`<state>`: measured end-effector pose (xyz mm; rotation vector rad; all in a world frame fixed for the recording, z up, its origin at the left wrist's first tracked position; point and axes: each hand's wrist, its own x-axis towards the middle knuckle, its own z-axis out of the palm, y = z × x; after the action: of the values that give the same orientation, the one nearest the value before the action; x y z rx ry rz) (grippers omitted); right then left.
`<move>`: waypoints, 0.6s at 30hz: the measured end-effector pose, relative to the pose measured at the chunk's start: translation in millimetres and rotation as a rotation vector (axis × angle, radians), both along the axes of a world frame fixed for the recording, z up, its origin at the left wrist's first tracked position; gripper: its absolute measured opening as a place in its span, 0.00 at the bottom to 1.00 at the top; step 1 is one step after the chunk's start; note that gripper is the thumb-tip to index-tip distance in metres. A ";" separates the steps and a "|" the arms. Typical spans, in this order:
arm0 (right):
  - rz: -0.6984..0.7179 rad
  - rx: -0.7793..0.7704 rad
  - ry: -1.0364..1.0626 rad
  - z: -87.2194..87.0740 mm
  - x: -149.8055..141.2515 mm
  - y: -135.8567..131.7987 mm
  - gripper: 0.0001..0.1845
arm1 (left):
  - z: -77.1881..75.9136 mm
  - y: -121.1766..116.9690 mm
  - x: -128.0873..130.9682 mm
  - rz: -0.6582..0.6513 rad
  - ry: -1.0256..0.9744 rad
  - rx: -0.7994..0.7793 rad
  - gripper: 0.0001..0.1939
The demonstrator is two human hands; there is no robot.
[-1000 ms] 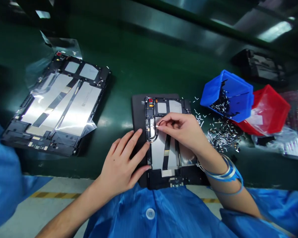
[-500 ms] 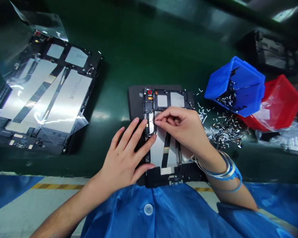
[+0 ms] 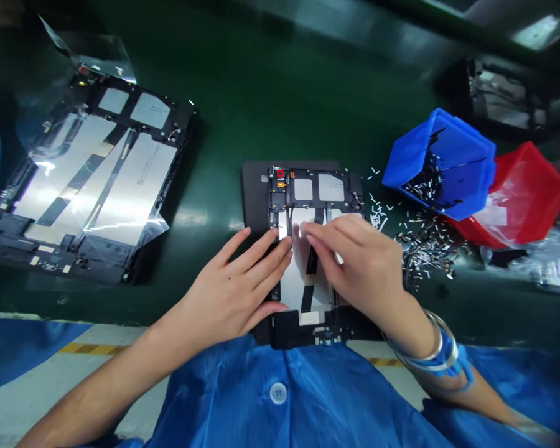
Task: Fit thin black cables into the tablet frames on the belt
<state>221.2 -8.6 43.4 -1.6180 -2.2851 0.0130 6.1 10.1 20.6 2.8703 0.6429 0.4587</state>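
Note:
An opened tablet [image 3: 291, 274] lies in front of me, its silver battery, dark ribbon cables and black frame exposed. It rests on a black pad [image 3: 255, 193] that shows along its left and top edges. My left hand [image 3: 242, 286] lies over the tablet's left edge with fingers stretched out, the fingertips touching the frame and battery. Above the battery's upper middle, my right hand [image 3: 366, 261] has thumb and forefinger pinched together and slightly blurred. Whatever is in that pinch, if anything, cannot be made out.
A second opened tablet [image 3: 147, 186] with clear film on it lies at left. On the right stand a blue bin [image 3: 471, 168] and a red bin [image 3: 532, 193]. A pile of small dark cable pieces [image 3: 429, 252] and white bits lies before them.
My right hand has moved right, off the tablet's left strip. My left fingers have drawn closer together and shifted slightly. The left tablet sits a little further right in view.

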 end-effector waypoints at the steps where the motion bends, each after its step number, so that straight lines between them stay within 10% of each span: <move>1: 0.060 0.027 -0.058 -1.3 1.1 -3.3 0.14 | -0.1 0.8 -0.1 -0.002 0.001 0.006 0.29; 11: 0.076 0.093 -0.294 -7.5 -1.0 5.8 0.18 | 1.3 0.1 1.6 0.012 -0.003 -0.011 0.26; 18: -0.411 0.142 -0.159 -1.2 35.6 -54.5 0.19 | -4.5 -56.7 -6.3 0.550 -0.220 -0.236 0.33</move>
<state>256.8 -63.1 42.2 -2.0379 -1.9632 -0.3795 -0.1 -46.6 16.1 2.3516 1.3432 0.7010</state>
